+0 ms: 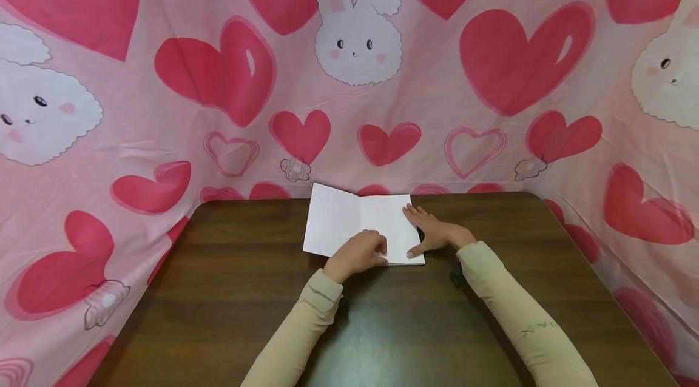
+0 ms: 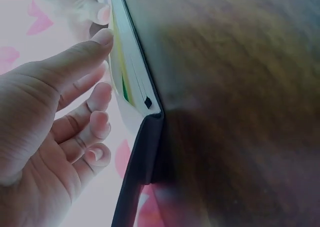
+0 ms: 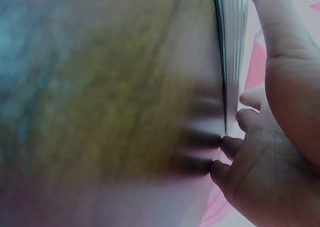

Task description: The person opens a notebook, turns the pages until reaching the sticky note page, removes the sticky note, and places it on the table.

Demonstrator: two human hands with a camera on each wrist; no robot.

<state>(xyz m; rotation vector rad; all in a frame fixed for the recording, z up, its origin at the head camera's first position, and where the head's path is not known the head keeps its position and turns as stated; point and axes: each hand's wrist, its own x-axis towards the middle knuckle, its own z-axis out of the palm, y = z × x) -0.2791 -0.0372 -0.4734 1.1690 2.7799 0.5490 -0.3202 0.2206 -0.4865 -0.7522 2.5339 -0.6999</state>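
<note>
A notebook [image 1: 333,217] with blank white pages lies open near the table's far edge. In the left wrist view its dark cover [image 2: 137,162] and a ribbon tip [image 2: 148,102] show, with yellow and green between the leaves. My left hand [image 1: 357,253] is at the near edge of the right-hand page, fingers curled over it and thumb at the page edge [image 2: 116,62]; the index fingertip is hidden. My right hand [image 1: 434,232] rests spread on the right side of that page, thumb toward the near corner. In the right wrist view, fingertips [image 3: 230,146] reach past the page block [image 3: 234,52].
The brown wooden table [image 1: 229,302] extends around the notebook. A pink cloth [image 1: 349,102] printed with hearts and rabbits hangs behind it and along both sides. Dark wrist devices [image 1: 457,276] show below the sleeves.
</note>
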